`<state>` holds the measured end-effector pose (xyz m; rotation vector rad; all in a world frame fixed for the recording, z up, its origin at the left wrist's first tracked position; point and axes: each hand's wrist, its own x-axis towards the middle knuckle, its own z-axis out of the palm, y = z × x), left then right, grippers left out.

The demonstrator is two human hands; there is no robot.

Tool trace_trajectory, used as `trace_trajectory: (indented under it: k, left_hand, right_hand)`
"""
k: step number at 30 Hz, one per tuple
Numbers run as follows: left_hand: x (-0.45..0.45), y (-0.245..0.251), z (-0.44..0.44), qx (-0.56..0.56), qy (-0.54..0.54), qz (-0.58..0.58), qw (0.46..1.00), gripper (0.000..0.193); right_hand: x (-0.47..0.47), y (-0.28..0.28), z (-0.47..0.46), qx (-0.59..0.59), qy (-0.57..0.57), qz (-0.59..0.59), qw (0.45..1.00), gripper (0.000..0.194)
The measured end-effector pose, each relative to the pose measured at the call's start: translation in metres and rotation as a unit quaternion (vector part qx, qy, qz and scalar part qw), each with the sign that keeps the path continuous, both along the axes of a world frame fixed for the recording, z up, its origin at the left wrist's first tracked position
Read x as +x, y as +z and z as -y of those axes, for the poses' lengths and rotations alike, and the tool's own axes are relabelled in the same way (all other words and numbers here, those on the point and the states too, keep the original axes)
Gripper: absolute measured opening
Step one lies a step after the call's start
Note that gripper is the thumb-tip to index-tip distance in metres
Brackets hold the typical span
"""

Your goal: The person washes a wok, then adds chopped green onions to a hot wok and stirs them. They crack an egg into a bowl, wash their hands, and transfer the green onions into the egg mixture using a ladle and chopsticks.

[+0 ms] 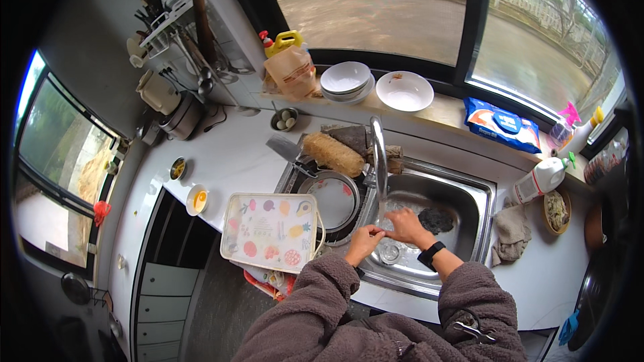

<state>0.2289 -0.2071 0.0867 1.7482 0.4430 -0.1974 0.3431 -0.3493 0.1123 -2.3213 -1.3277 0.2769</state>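
Over the steel sink (468, 256), my left hand (364, 244) and my right hand (408, 227) meet at the fingertips, close to the stream under the chrome faucet (380, 161). Whether something small is pinched between the fingers cannot be made out. Below the hands, the round drain strainer (389, 252) sits in the basin. A dark scouring pad (435, 220) lies in the basin's far right part. Left of the faucet, a metal basin with a plate (329, 198) in it rests on a black rack. A cleaver (289, 153) and a loofah (333, 154) lie behind it.
A white cutting board (271, 231) with fruit prints juts past the counter's edge. Further left are a bowl with raw egg (197, 200) and a small bowl (177, 168). White bowls (404, 90) line the windowsill. A rag (512, 231) and a detergent bottle (541, 181) are at right.
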Motion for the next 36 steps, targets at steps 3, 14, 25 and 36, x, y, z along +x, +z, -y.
trace_trajectory:
  k: [3,14,25,36]
  left_hand:
    - [-0.009,0.006,-0.001,0.214,-0.029,0.086,0.973,0.045]
    - [-0.007,0.087,0.022,-0.001,-0.062,0.124,0.990,0.018]
    - [-0.230,0.072,-0.081,0.070,0.134,0.173,0.973,0.019]
    - [-0.730,0.046,-0.134,0.193,0.813,0.007,0.549,0.024]
  right_hand:
    - [0.034,0.016,-0.023,0.200,-0.031,-0.060,0.977,0.032]
    - [0.024,0.075,0.012,0.106,-0.045,-0.296,0.948,0.031]
    - [-0.007,0.092,0.063,0.102,-0.243,-0.051,0.963,0.027]
    - [-0.071,0.052,-0.043,0.128,-0.209,0.359,0.900,0.011]
